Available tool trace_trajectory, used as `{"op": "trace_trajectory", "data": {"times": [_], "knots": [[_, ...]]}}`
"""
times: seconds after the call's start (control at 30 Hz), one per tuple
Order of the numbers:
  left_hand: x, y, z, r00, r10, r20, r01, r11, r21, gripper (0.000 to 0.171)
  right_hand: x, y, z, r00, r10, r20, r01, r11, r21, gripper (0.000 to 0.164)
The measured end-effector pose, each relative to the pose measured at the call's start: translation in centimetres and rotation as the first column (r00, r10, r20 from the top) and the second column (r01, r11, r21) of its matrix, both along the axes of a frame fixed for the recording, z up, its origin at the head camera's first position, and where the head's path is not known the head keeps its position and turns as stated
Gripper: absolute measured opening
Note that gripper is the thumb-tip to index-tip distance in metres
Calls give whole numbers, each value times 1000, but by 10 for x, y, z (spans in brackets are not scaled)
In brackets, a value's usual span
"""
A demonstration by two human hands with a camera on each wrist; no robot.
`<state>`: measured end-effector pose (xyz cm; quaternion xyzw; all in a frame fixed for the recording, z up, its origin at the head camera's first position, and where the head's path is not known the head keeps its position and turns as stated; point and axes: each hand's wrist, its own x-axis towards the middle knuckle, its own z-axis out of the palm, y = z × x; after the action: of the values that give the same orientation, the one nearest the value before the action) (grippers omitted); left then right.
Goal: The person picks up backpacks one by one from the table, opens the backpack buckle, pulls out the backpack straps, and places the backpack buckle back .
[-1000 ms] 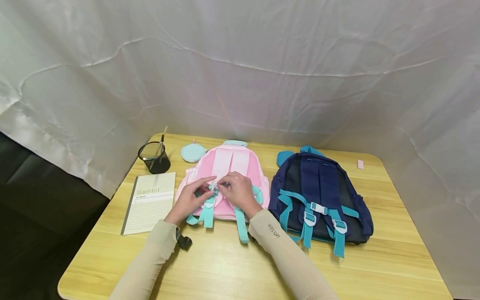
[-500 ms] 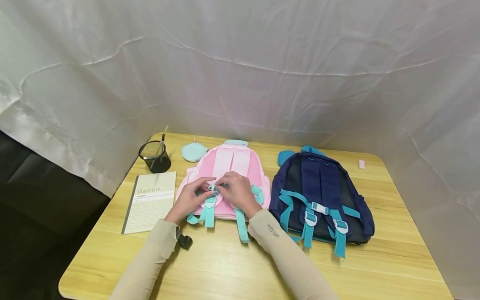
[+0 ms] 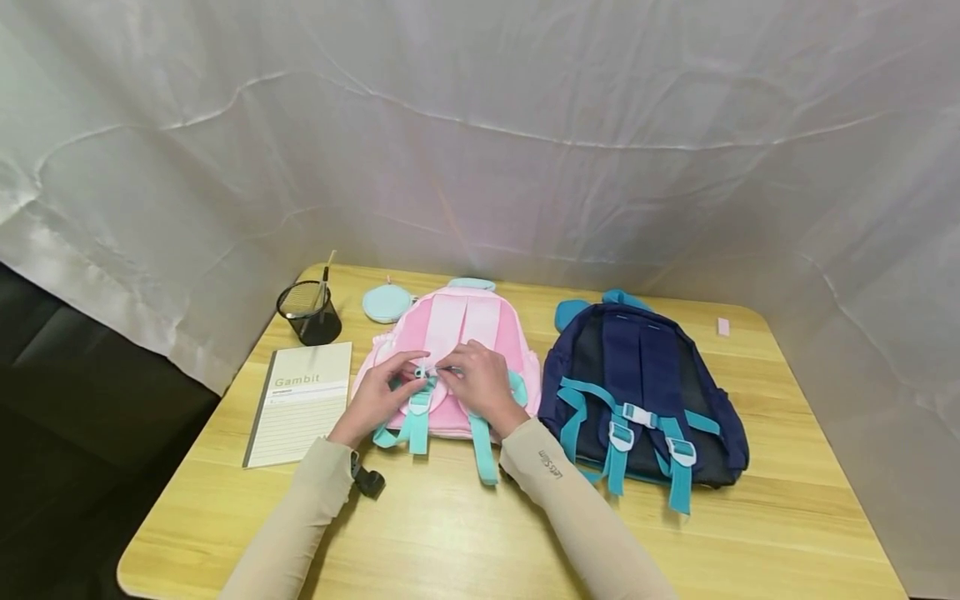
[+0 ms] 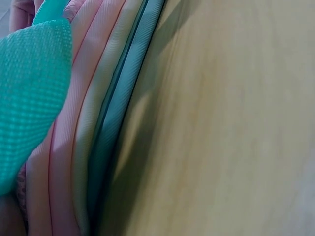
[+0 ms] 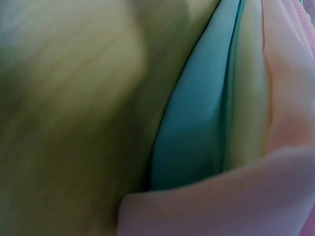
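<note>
A pink backpack [image 3: 408, 333] lies with its shoulder straps up at the middle of the table in the head view. Over these straps my left hand [image 3: 381, 395] pinches a small white buckle [image 3: 422, 372] on a turquoise strap between thumb and fingers. From the other side my right hand [image 3: 482, 385] pinches the strap end close to it, fingertips nearly meeting the left ones. The fingers partly cover the buckle. In the left wrist view a turquoise strap [image 4: 34, 83] hangs before the bag's layered edge. The right wrist view has the bag's turquoise bottom panel [image 5: 197, 118].
To the right lies a navy backpack [image 3: 621, 358] with turquoise straps and a white buckle. On the left are a notebook [image 3: 300, 417] and a black mesh pen holder [image 3: 318, 325]. A round light-blue pouch [image 3: 386, 304] sits behind; a pink eraser-like block [image 3: 723, 327] lies far right.
The fingertips have shifted slightly, and the white buckle has turned a little between them. My right hand has moved up a touch. Both bags stay in place.
</note>
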<state>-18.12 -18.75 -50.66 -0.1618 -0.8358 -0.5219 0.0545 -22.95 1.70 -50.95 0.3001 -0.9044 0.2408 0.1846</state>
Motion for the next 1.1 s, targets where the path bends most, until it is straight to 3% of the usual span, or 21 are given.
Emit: {"op": "trace_trajectory", "data": {"times": [0.33,0.5,0.77,1.1], "knots": [[1,-2,-2,1000,-5,11,5,1000,1,45,0,-5,4,997,68,30,-68,998,0,7],[0,-2,-2,1000,-10,19,10,1000,0,45,1,-5,4,998,32,52,-32,999,11,9],[-14,-9,-27,1000,15,27,-14,1000,-20,47,-1,2,1,999,-15,49,14,1000,18,8],[-16,-13,-34,1000,-20,-9,20,1000,18,46,1,-4,5,997,50,67,-51,999,9,7]]}}
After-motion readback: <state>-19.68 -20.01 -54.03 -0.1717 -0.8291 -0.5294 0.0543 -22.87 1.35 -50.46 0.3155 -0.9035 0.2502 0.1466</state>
